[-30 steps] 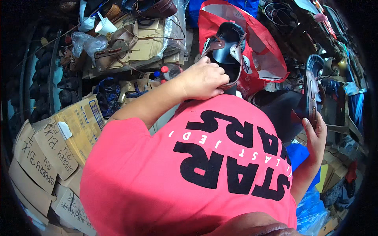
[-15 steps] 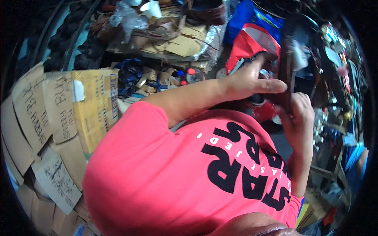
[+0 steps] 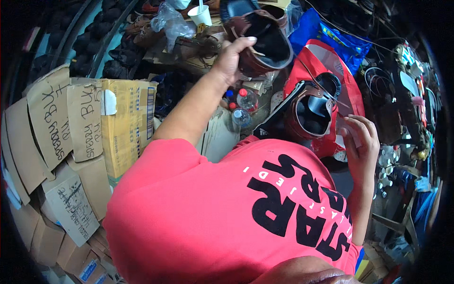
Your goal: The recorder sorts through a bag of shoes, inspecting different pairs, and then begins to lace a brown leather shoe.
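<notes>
Up at the far middle, my left hand point(image 3: 230, 61) grips a brown leather shoe point(image 3: 257, 61) by its side, thumb over the rim of its dark opening. This shoe is beside the cluttered bench; whether it touches anything there I cannot tell. A second brown shoe point(image 3: 295, 120) with a dark inside and a loose lace point(image 3: 314, 78) rests near my lap, against a red bag point(image 3: 352, 83). Just right of that shoe is my right hand point(image 3: 362, 142), fingers curved and thumb apart, with nothing visible held in it.
Cardboard boxes point(image 3: 125, 128) are stacked at the left. Beyond my left forearm stand plastic bottles point(image 3: 242, 117) with red and blue caps. A white cup point(image 3: 200, 17) and clear plastic bag point(image 3: 172, 23) lie on the far bench. A blue bag point(image 3: 326, 35) sits behind the red one.
My left hand has moved up and left, carrying a brown shoe away from my right hand. My right hand has stayed at the right, and the second shoe now shows plainly.
</notes>
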